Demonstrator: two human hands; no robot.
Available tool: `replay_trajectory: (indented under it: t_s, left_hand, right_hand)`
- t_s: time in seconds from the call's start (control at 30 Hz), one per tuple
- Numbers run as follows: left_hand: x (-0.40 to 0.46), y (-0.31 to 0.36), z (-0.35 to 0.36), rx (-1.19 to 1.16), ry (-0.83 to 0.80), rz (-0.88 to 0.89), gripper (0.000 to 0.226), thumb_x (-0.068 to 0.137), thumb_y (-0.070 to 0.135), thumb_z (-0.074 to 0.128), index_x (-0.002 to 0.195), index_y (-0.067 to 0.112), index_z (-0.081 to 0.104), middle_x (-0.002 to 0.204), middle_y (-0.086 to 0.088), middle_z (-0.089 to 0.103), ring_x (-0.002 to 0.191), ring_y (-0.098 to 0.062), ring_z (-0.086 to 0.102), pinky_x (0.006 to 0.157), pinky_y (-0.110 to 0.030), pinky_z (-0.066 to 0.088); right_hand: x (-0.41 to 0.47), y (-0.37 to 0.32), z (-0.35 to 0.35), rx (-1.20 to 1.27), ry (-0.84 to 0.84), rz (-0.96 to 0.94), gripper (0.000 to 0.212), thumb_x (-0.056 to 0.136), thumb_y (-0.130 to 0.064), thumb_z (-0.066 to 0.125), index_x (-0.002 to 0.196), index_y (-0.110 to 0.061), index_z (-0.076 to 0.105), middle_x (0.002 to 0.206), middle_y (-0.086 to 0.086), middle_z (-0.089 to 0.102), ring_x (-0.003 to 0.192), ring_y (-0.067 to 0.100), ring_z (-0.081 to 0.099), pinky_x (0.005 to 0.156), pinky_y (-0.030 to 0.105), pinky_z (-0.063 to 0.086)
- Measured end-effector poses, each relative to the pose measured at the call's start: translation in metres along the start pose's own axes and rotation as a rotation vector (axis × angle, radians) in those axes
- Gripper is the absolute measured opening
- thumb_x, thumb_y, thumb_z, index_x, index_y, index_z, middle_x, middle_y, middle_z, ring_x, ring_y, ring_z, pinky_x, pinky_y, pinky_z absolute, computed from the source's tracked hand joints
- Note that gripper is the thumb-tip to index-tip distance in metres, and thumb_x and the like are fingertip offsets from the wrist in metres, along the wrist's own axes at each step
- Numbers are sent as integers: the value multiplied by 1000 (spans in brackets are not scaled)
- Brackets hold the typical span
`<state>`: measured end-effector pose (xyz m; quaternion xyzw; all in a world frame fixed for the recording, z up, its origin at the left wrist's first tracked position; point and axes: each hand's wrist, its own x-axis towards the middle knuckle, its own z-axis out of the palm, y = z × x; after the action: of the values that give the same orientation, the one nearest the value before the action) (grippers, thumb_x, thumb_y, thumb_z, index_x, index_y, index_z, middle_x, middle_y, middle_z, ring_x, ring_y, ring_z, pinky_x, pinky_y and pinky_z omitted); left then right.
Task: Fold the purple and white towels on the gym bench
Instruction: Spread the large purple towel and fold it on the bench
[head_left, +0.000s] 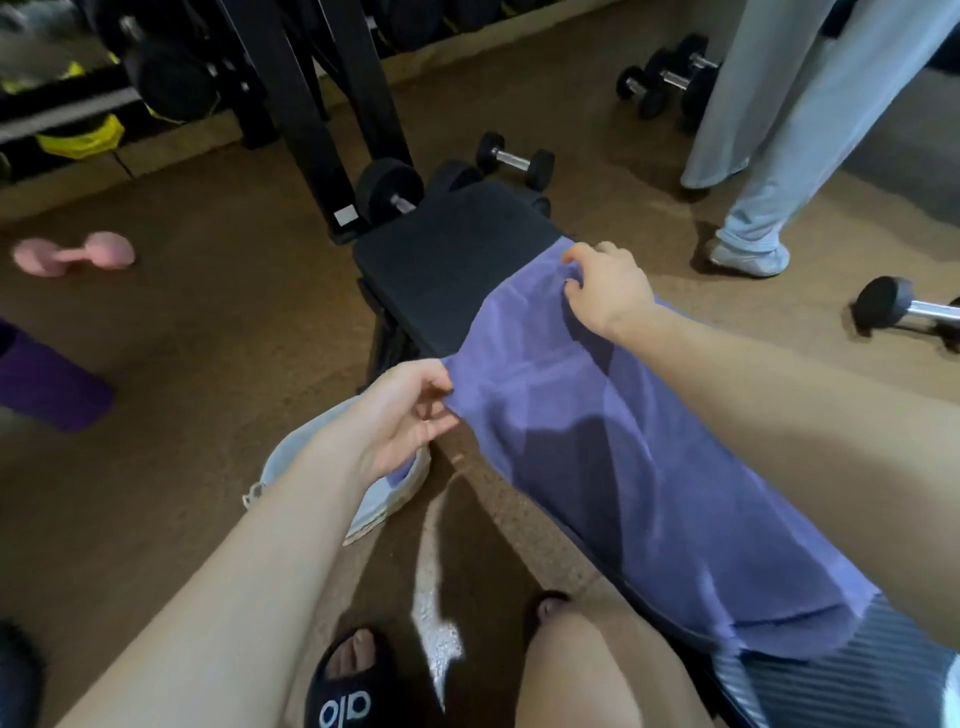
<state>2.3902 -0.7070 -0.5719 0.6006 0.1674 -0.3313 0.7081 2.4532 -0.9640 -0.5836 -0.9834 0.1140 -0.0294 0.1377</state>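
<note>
1. The purple towel (623, 467) lies spread on the black gym bench (447, 260), in the middle and lower right of the frame.
2. The left hand (410, 415) pinches the towel's near top corner between thumb and fingers, just off the left edge of the bench.
3. The right hand (602, 286) curls its fingers round the far top corner, on the right side of the bench, and the cloth bunches a little there.
4. So both hands hold the same short end of the towel, one corner each.
5. The towel's long side runs from the upper middle of the frame down to the lower right, the same way the bench runs.
6. Past the held end, the bench top is bare black up toward the top middle.
7. The towel's other short end lies at the lower right, with a striped dark pad showing beyond it.
8. On the floor left of the bench sits a pale basket (332, 493), partly under the left arm.
9. A small dumbbell (514, 158) lies beyond the far end of the bench, and a pink dumbbell (72, 254) lies at the left.
10. A person's legs in pale trousers (769, 130) stand at the upper right.
</note>
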Motion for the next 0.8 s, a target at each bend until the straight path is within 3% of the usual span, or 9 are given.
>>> replay_trajectory:
  t_s: [0.07,0.17,0.27,0.37,0.6,0.7,0.8]
  left_hand:
    - [9,-3,-2,-11,125,105,26,93,1,57,75,13,72,71,-1,65,67,-10,60,68,-24,54]
    - [22,-7,-4,143,306,280,10,89,0,69,87,10,69,80,-5,65,73,-15,61,64,-24,52]
    - [33,-7,-5,275,430,383,18,84,-5,71,91,12,72,82,-2,67,71,-13,60,55,-13,50]
    - [42,-2,-4,381,515,460,27,85,-3,71,102,17,73,92,5,68,80,-7,61,52,-4,43]
    - [66,7,-19,261,595,493,43,90,5,74,125,27,63,127,6,63,107,-12,63,67,-10,47]
    - [72,8,-26,237,587,484,46,92,7,72,131,28,59,121,10,62,97,-7,63,61,-9,48]
    - [75,8,-26,270,516,415,47,97,10,66,139,26,52,127,6,60,97,-8,61,69,-15,47]
  right_hand:
    - [15,0,4,-10,-84,30,40,103,-27,40,142,-26,52,138,15,51,126,37,46,104,44,43]
    - [23,5,15,-106,-142,13,48,106,-36,31,152,-30,41,153,15,38,139,36,36,114,45,35]
    - [23,10,25,-186,-177,-8,55,107,-45,18,160,-31,19,168,12,11,153,32,12,124,48,15]
    - [32,8,29,-189,-188,17,59,106,-51,12,162,-31,9,169,10,2,155,31,4,126,49,8]
    - [70,-6,38,-142,-180,79,64,103,-59,10,161,-33,2,169,10,3,155,33,7,125,53,9]
    - [78,-11,41,-123,-176,116,65,102,-61,10,161,-34,1,169,11,7,154,36,13,123,55,12]
    - [78,-11,39,-108,-185,111,65,102,-62,10,161,-35,0,169,12,7,154,37,13,124,55,11]
